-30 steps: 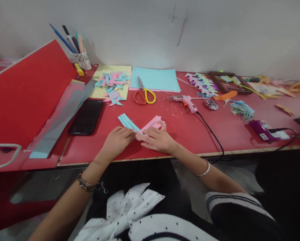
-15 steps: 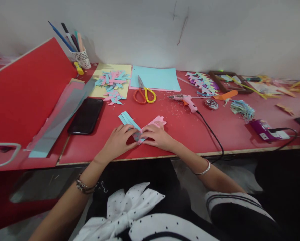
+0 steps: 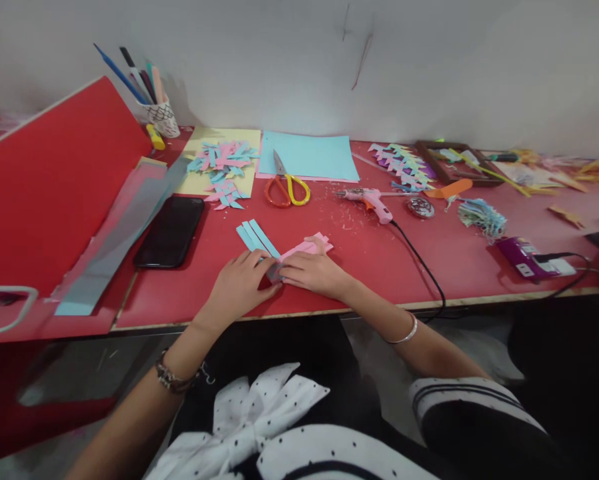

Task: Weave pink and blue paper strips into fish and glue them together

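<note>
Light blue paper strips [image 3: 253, 236] and pink paper strips [image 3: 323, 241] cross low on the red table in front of me, fanning out in a V. My left hand [image 3: 240, 283] grips the crossing from the left, thumb and fingers curled round its edge. From the right, my right hand [image 3: 315, 270] pinches the same crossing, with one finger lying along the pink strips. Most of the woven middle is hidden under my fingertips. Scissors [image 3: 281, 193] with red and yellow handles lie beyond, and a pink glue gun [image 3: 372, 200] rests to the right.
A black phone [image 3: 170, 232] and long paper strips [image 3: 114, 240] lie left, beside a red board [image 3: 54, 180]. Woven paper pieces [image 3: 224, 160] and blue sheets [image 3: 312, 157] sit at the back. A purple power adapter [image 3: 524, 259] stands right. Part of another person shows at the right edge.
My fingers have shifted slightly at the crossing, and the right fingers have drawn closer together over it. The blue strips are spread a little wider apart.
</note>
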The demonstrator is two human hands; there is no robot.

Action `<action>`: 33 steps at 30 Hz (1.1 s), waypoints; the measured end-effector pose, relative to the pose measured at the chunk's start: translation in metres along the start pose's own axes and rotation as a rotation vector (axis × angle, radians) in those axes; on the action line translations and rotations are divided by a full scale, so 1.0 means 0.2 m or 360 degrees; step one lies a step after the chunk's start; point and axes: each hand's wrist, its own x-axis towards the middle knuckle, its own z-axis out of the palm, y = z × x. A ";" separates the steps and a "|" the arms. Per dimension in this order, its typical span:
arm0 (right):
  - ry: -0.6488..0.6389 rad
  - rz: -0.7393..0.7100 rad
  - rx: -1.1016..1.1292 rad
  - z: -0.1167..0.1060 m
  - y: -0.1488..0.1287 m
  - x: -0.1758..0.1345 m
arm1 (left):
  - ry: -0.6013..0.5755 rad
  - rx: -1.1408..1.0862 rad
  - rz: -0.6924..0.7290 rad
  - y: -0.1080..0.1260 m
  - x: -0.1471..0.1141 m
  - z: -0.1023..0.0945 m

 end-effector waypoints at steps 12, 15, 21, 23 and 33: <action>0.0317 -0.0191 -0.0387 -0.01 -0.02 0.01 | 0.0057 -0.0017 0.0091 -0.04 -0.01 0.03; 0.0308 -0.0178 -0.0376 0.00 -0.02 0.01 | 0.0094 0.0017 0.0091 -0.04 -0.01 0.03; 0.0236 -0.0105 -0.0197 -0.01 0.00 0.00 | 0.0147 0.0048 0.0111 -0.04 -0.02 0.03; 0.0246 -0.0085 -0.0095 -0.01 0.00 -0.01 | 0.0134 0.0035 0.0137 -0.05 -0.03 0.03; 0.0124 0.0754 0.0282 -0.04 -0.03 -0.11 | -0.0172 -0.0052 0.0451 -0.10 -0.13 -0.01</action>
